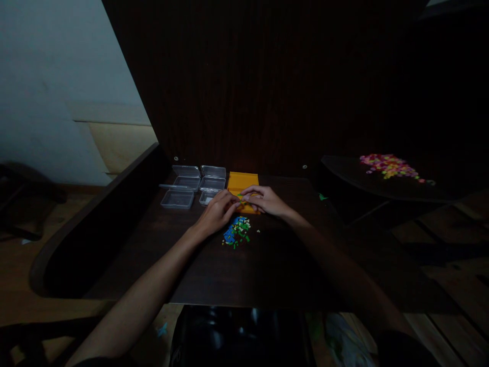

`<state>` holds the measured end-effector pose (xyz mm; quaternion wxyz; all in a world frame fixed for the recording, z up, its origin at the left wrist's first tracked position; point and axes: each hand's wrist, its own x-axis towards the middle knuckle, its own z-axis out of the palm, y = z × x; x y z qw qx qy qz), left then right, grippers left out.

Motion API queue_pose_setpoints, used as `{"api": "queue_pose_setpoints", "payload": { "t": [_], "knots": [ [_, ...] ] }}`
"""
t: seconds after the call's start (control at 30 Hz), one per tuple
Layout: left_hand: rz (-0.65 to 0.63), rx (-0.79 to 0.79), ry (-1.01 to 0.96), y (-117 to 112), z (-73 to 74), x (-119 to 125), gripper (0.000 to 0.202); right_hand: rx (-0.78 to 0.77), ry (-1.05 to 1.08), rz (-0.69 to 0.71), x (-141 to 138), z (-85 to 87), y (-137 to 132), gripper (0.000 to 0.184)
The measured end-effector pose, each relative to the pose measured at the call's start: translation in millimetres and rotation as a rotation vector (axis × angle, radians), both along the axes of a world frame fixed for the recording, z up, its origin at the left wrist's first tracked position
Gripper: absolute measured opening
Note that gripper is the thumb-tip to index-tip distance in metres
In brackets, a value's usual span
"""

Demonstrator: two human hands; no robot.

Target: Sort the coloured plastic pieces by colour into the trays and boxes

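Observation:
Both my hands meet over the near edge of an orange tray (243, 181) on a dark wooden desk (267, 265). My left hand (218, 211) has its fingers curled and pinched at the tray's front. My right hand (265, 200) lies with its fingers bent together, touching the tray beside the left. What the fingers pinch is too small to make out. Just in front of my hands lies a small heap of blue, green and yellow beads (237, 232).
Clear plastic boxes (193, 184) with open lids stand left of the tray. A second pile of pink and yellow beads (389, 166) lies on a dark side shelf at the right. A dark upright panel closes the desk's back.

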<state>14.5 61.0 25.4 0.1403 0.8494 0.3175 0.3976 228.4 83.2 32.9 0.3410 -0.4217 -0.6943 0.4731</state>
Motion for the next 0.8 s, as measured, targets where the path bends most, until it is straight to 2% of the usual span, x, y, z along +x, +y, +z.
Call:
{"api": "queue_pose_setpoints", "payload": {
  "t": [0.1,0.47,0.67,0.8],
  "knots": [
    [-0.005,0.040,-0.018,-1,-1.2,1,0.011,-0.075,0.081,-0.009,-3,3.4,-7,0.037],
    [-0.043,0.072,-0.038,-4,-2.5,4,0.013,-0.156,0.243,-0.077,-8,5.8,-15,0.040],
    [0.004,0.086,-0.029,-3,-4.0,4,0.022,-0.137,0.252,-0.094,-4,3.1,-16,0.040],
    [0.048,0.095,-0.003,-1,-5.5,2,0.021,-0.123,0.173,-0.059,3,0.8,-14,0.042]
  ]
}}
